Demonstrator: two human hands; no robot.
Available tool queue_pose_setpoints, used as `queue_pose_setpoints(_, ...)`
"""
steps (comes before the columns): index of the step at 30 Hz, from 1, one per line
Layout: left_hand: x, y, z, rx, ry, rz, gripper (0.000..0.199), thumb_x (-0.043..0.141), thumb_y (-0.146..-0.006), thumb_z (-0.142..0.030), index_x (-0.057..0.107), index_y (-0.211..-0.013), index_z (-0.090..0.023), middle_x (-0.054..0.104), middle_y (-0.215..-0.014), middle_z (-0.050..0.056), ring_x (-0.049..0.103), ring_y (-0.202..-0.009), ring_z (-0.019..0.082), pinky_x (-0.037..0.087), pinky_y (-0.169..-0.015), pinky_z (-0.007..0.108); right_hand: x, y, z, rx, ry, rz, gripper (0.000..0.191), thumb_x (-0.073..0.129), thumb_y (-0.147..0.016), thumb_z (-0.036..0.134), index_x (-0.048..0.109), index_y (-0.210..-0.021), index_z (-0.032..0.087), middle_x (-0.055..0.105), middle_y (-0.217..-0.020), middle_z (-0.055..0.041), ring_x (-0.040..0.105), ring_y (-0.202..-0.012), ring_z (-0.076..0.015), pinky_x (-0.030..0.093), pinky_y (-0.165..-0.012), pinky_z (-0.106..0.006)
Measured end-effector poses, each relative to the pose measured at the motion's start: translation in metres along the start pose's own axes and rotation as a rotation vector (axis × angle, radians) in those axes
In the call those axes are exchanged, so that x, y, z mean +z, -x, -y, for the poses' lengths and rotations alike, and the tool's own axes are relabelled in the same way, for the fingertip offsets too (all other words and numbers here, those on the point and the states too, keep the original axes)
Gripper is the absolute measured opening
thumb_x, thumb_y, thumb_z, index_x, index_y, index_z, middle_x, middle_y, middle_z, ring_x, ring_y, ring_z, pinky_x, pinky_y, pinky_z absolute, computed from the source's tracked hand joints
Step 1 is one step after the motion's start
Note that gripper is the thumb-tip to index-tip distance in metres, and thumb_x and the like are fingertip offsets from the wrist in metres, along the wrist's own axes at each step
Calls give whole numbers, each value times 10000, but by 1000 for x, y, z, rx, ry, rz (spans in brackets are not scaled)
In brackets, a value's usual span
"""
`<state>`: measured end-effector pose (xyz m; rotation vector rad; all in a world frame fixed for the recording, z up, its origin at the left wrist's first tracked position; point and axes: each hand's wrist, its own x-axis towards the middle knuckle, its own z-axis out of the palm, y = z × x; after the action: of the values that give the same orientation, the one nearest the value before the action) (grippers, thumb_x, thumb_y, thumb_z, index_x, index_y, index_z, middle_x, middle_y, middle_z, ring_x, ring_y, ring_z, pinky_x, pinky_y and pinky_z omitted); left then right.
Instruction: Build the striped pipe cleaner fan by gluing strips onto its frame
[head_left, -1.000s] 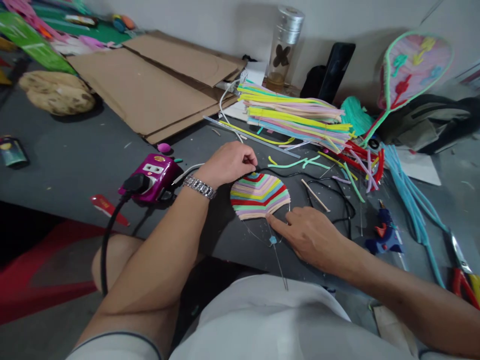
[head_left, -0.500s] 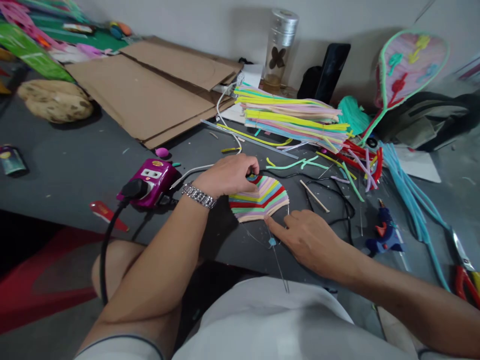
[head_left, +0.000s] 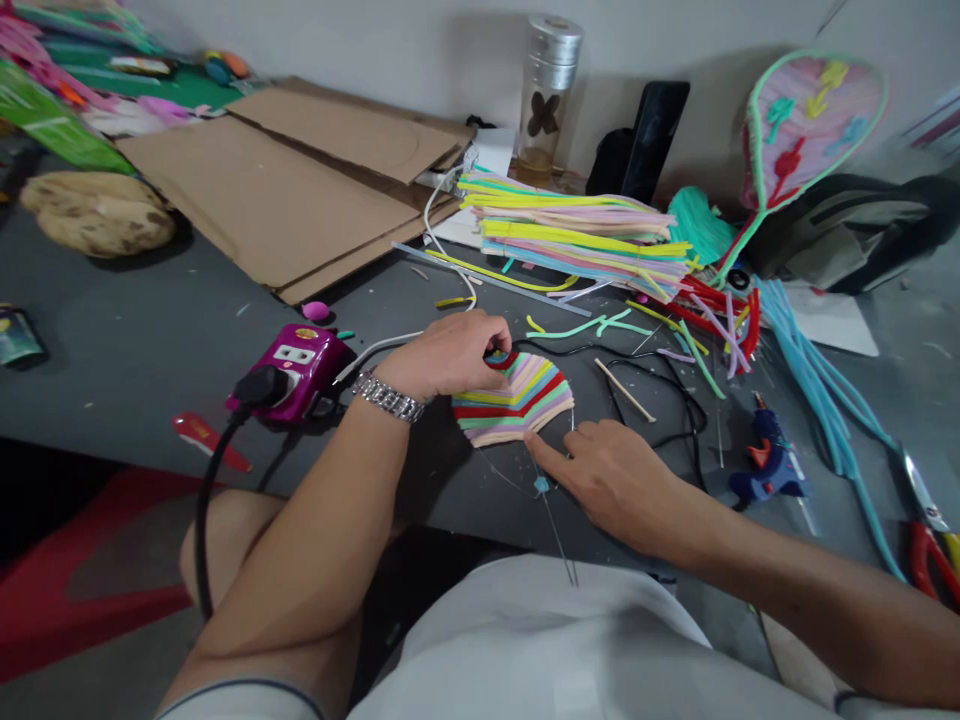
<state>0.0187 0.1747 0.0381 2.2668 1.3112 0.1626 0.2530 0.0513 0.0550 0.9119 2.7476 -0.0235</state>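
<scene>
A small fan-shaped piece made of pipe cleaners, striped in red, yellow, green, pink and lilac, lies on the dark grey table. My left hand, with a metal watch at the wrist, pinches its upper end between thumb and fingers, which partly hide that end. The index finger of my right hand is stretched out to touch the lower edge; its other fingers are curled, with nothing visible in them. Thin wires run from the lower edge towards me, past a small light-blue piece.
Behind lies a pile of coloured pipe cleaners. On the right are a blue glue gun, light-blue pipe cleaners and scissors. A purple socket block with cables stands left, before cardboard sheets. A bottle stands against the wall.
The whole view has shifted slightly. Both hands keep nearly the same places on the striped piece.
</scene>
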Motion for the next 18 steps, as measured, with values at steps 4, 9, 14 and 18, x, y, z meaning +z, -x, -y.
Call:
queue_pose_setpoints(4, -2, 0, 1, 2, 8, 19, 403, 813, -672, -437, 686, -986, -220, 707, -1009, 63, 633, -888, 224, 429, -711, 308, -1, 0, 0, 7, 3, 20, 673, 589, -847, 51, 475, -1504, 141, 690, -836, -61, 593, -727, -201, 179, -612, -357)
queue_pose_setpoints(9, -4, 0, 1, -12, 13, 41, 331, 761, -694, -319, 699, -1002, -215, 703, -984, 49, 623, -863, 206, 417, -693, 298, 2, 1, 0, 9, 3, 3, 672, 597, -847, 61, 468, -1502, 145, 686, -829, -54, 584, -728, -195, 180, -614, -358)
queue_pose_setpoints(14, -3, -1, 2, -5, 19, 36, 326, 764, -692, -309, 702, -1000, -222, 700, -1001, 49, 617, -871, 205, 417, -695, 296, 2, 1, 0, 7, -9, -16, 676, 613, -828, 50, 480, -1485, 138, 685, -814, -54, 555, -711, -180, 194, -626, -346)
queue_pose_setpoints(18, -2, -1, 3, -6, 13, 35, 317, 755, -701, -307, 699, -1002, -223, 703, -1000, 50, 617, -859, 202, 415, -693, 299, 1, 1, 0, 4, -9, 2, 696, 623, -815, 51, 481, -1491, 136, 686, -821, -60, 560, -711, -184, 185, -625, -345)
